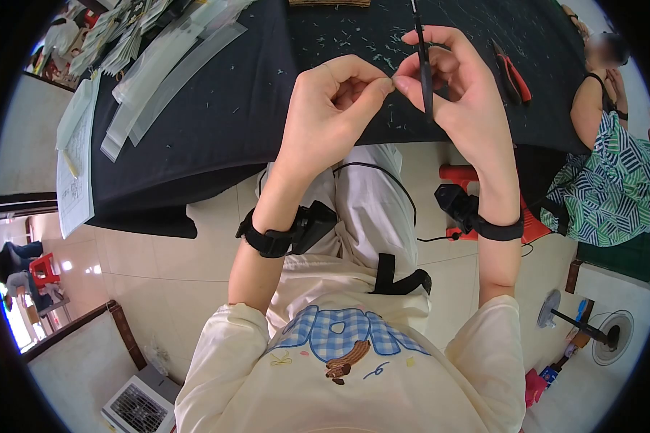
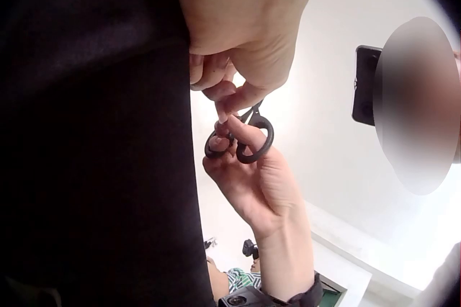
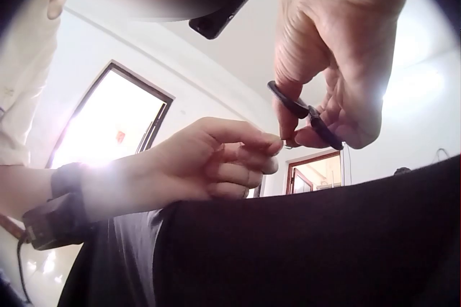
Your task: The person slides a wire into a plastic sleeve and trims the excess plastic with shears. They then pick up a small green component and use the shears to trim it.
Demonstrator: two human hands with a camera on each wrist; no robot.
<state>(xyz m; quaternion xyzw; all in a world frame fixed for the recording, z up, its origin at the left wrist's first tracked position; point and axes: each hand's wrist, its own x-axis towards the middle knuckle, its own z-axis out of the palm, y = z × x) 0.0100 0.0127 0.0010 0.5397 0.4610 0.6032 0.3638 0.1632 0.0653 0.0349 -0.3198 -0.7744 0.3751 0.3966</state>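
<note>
In the head view my left hand [image 1: 326,119] is over the near edge of the black-covered table, thumb and forefinger pinched together. Their tips meet the fingertips of my right hand [image 1: 477,108]. My right hand holds a pair of black-handled scissors [image 1: 425,79]; in the left wrist view its fingers pass through the scissor loops [image 2: 269,140]. A tiny pale piece [image 3: 289,146] shows between the meeting fingertips in the right wrist view; I cannot tell what it is.
Red-handled pliers [image 1: 514,76] lie right of my right hand. Small thread-like scraps dot the black cloth [image 1: 224,119]. Clear plastic strips [image 1: 173,79] and a written sheet [image 1: 78,159] are at the left. A seated person in a patterned garment [image 1: 599,187] is at the right.
</note>
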